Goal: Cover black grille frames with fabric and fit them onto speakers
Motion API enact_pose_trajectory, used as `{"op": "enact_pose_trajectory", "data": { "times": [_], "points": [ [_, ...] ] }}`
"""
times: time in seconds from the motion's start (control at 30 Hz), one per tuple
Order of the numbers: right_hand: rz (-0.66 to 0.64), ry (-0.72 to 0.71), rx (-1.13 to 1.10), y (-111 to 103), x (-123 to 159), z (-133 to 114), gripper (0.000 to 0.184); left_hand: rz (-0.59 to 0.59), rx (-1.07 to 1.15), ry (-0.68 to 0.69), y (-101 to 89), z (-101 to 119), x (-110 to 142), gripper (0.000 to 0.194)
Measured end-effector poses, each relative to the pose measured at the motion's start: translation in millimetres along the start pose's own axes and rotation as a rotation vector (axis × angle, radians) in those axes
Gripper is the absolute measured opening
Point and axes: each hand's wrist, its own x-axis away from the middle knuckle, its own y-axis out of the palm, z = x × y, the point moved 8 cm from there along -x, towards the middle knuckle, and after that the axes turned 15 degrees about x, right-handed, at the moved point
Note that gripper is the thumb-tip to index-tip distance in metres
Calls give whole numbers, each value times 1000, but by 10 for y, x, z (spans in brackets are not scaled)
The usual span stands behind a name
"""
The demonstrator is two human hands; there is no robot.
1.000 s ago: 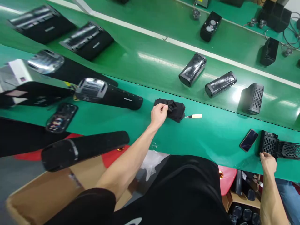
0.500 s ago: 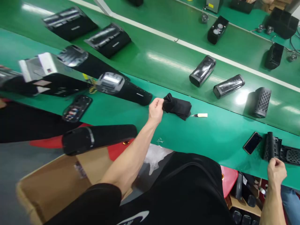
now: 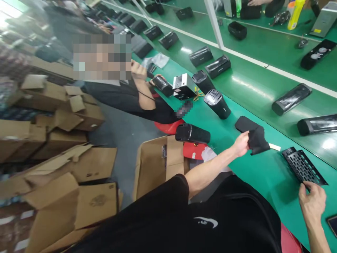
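Observation:
My left hand (image 3: 241, 143) pinches a piece of black cloth (image 3: 257, 141) and holds it a little above the green table (image 3: 252, 179). A stack of the same black cloth (image 3: 244, 123) lies just beyond it. My right hand (image 3: 312, 201) grips the near edge of a black perforated speaker grille (image 3: 302, 166) that lies flat on the table. A small cream-coloured tool (image 3: 274, 147) lies between the cloth and the grille.
Black speaker bodies (image 3: 217, 103) stand along the table and on the green conveyor (image 3: 258, 89) behind it. A co-worker in black (image 3: 123, 95) sits to the left. Open cardboard boxes (image 3: 158, 161) stand on the floor. A phone corner (image 3: 333, 223) shows at right.
My head has turned left, so the co-worker and boxes came into view. My left hand lifted one cloth off the stack. The grille now lies flat under my right hand.

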Motion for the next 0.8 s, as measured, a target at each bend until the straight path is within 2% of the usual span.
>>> {"op": "enact_pose_trajectory", "data": {
  "times": [0.07,0.13,0.2,0.23,0.3,0.33,0.4,0.5,0.57,0.67,0.73,0.8],
  "points": [
    [-4,67,-117,-147,25,-211,51,-45,-102,-14,99,-174,136,39],
    [-163,154,-402,-138,120,-567,51,-134,-245,13,217,-299,281,39],
    [-368,233,-787,16,241,-1020,55,-264,-406,86,354,-363,426,38],
    [-414,303,-927,106,284,-1185,56,-337,-483,129,420,-382,494,38],
    [-429,424,-1087,309,320,-1363,56,-446,-610,204,499,-402,596,36],
    [-430,463,-1116,420,324,-1391,55,-455,-655,234,494,-397,618,36],
    [-452,490,-1131,643,327,-1387,55,-354,-712,279,374,-335,597,35],
    [-494,512,-1125,946,354,-1330,59,-104,-716,320,43,-115,515,31],
    [-507,525,-1120,1117,378,-1312,64,52,-668,364,-212,138,467,30],
    [-531,534,-1106,1339,409,-1312,69,312,-512,508,-616,670,448,36],
    [-550,540,-1078,1462,429,-1290,68,337,-338,550,-761,948,421,44],
    [-557,547,-1036,1553,443,-1242,69,269,-137,525,-782,1117,381,50]
  ]
}}
